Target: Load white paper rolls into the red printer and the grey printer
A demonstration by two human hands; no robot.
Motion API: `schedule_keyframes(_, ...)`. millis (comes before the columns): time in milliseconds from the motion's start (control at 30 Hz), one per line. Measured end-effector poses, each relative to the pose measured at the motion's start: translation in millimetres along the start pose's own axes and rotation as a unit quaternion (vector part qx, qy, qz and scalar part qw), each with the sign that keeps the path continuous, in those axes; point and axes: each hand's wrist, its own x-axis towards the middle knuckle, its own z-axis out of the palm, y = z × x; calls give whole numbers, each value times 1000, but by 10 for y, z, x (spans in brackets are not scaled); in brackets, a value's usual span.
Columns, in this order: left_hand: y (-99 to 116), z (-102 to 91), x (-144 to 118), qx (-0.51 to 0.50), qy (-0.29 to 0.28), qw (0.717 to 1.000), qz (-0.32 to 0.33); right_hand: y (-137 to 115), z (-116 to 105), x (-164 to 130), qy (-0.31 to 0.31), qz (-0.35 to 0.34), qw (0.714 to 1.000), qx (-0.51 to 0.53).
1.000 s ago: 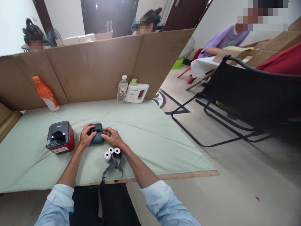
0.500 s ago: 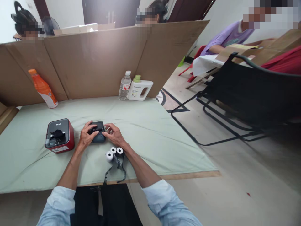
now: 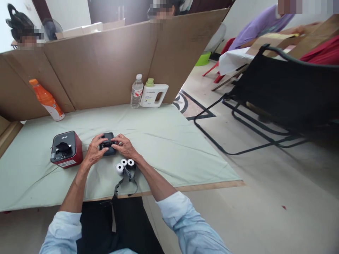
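The dark device (image 3: 110,152) is partly covered by the left hand (image 3: 94,150) and right hand (image 3: 124,145); at right, the black chair (image 3: 286,91) is cut off.

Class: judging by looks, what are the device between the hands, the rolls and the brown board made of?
Device: probably hard plastic, dark and fairly smooth, with rounded, moulded-looking corners.
Rolls: likely paper; matte white ends around dark centres. The thin greyish strips below could be paper or film.
Board: seemingly cardboard; dull brown, with straight fold lines.
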Motion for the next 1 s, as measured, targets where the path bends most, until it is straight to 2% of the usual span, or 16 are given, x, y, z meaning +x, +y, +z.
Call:
schedule_keyframes(100,-15,-50,47,6,-11,1000,-15,10,-17,13,-5,-4,1000,11)
schedule_keyframes(300,-38,-86,234,-39,9,998,-41,51,10,52,16,-12,999,27)
schedule_keyframes(433,-29,-81,299,-16,14,999,-44,59,53,81,30,2,999,23)
schedule_keyframes(667,73,-43,247,114,-2,993,19,23,90,118,55,16,998,9)
schedule_keyframes(833,173,-98,185,145,-58,985,69,0,94,132,56,8,998,1)
schedule_keyframes(1000,250,-140,215,192,-53,977,76,-30,94,129,56,4,998,4)
